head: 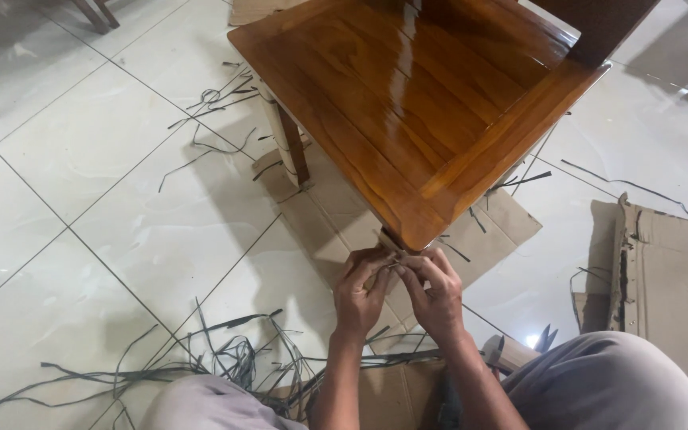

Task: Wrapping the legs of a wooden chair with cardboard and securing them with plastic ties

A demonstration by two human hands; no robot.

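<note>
A glossy brown wooden chair stands on the tiled floor, seen from above. My left hand and my right hand meet just under the seat's near corner, at the top of the chair's front leg. Both hands pinch a thin pale strip wound at that leg. The fingers are closed together around it; the leg below is hidden by my hands. Another chair leg, wrapped in pale material, shows at the left under the seat.
Flattened cardboard lies under the chair, and a torn cardboard sheet lies at the right. Dark thin strips are scattered over the white tiles at lower left. My knees are at the bottom edge. Other furniture legs stand at top left.
</note>
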